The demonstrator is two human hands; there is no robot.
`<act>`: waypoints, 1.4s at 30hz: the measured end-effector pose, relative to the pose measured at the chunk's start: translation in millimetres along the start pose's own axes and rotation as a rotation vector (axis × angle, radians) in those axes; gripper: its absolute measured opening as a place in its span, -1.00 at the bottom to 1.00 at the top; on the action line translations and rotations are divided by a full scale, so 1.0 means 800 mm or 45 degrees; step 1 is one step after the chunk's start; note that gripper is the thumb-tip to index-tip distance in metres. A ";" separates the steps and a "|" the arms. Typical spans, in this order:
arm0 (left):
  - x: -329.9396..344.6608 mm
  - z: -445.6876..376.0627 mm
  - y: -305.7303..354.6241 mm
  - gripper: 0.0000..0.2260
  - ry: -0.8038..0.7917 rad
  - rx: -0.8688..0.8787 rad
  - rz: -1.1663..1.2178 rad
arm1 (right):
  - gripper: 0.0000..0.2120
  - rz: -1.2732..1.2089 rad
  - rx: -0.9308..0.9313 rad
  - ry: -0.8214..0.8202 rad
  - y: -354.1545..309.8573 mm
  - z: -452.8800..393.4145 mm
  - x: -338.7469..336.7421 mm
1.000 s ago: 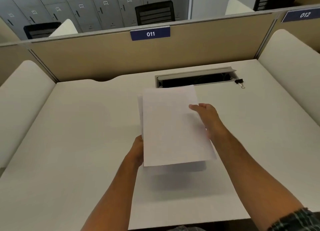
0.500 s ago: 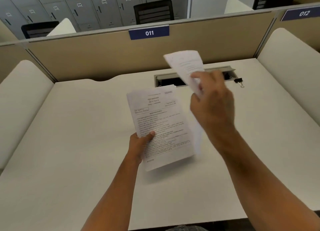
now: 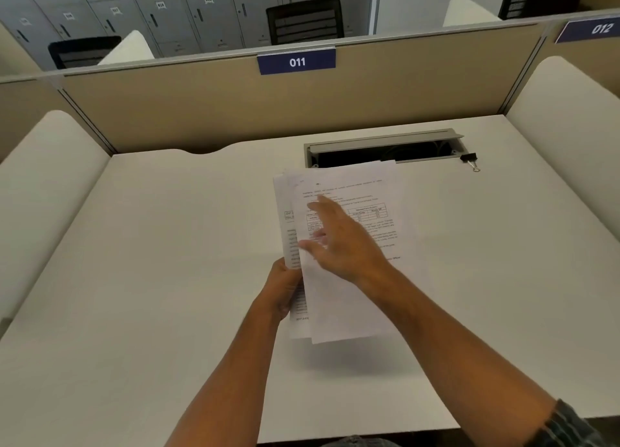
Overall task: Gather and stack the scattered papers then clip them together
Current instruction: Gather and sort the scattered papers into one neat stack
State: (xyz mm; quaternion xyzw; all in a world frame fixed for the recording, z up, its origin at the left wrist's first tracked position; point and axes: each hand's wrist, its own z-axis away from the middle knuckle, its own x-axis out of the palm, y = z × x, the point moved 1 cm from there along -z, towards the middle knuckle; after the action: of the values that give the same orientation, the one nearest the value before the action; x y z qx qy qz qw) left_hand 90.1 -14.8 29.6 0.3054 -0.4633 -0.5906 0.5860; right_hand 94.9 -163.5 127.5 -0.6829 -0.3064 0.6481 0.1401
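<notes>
head view
left hand (image 3: 283, 287): at the near left edge of the papers (image 3: 349, 279), fingers curled round that edge, clamped on the sheets from the side and beneath.
right hand (image 3: 342, 245): above the printed face of the top sheet, fingers spread and apart, blurred; touching the paper or just over it, cannot tell.
papers: held above the desk (image 3: 151, 262) near its middle, printed side up, shadow on the surface below the near edge; at least two sheets, not squared, the lower one jutting out along the left side; top sheet with lines of text and a small table, too blurred to read.
binder clip (image 3: 470, 160): black with silver handles, lying on the desk at the right end of the cable tray (image 3: 379, 139), well apart from the papers and both hands.
cable tray: grey flap raised, dark slot under it, far edge of the papers overlapping its front lip in this view.
partition (image 3: 201, 111): beige panel behind the desk, blue label "011" (image 3: 296, 61) at the top, second label "012" (image 3: 600, 29) to the right.
side screens: white rounded panels at the left (image 3: 50, 185) and right (image 3: 570, 128) of the desk.
background: grey numbered lockers (image 3: 208, 14) and black chair (image 3: 304, 19) beyond the partition.
sleeve (image 3: 570, 426): dark checked cuff on the right forearm at the lower right corner.
</notes>
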 end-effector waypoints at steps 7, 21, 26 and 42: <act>-0.014 0.005 0.005 -0.70 -0.011 0.007 0.099 | 0.01 -0.164 0.571 0.514 0.104 0.012 -0.074; 0.011 0.016 0.061 -0.53 -0.027 0.237 -0.037 | -0.70 -1.409 0.334 0.299 0.131 0.031 -0.046; 0.011 0.021 0.088 -0.57 -0.182 0.424 -0.104 | -0.74 -1.303 0.063 0.389 0.101 0.038 -0.074; 0.005 0.037 0.079 -0.54 -0.189 0.511 -0.103 | -0.59 -1.491 -0.088 0.359 0.120 0.063 -0.047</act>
State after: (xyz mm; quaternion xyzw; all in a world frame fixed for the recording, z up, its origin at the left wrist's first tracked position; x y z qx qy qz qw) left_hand 88.7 -5.9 99.2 0.3899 -0.6010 -0.5303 0.4535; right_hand 69.4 -270.4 94.9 -0.4843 -0.6308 0.3561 0.4906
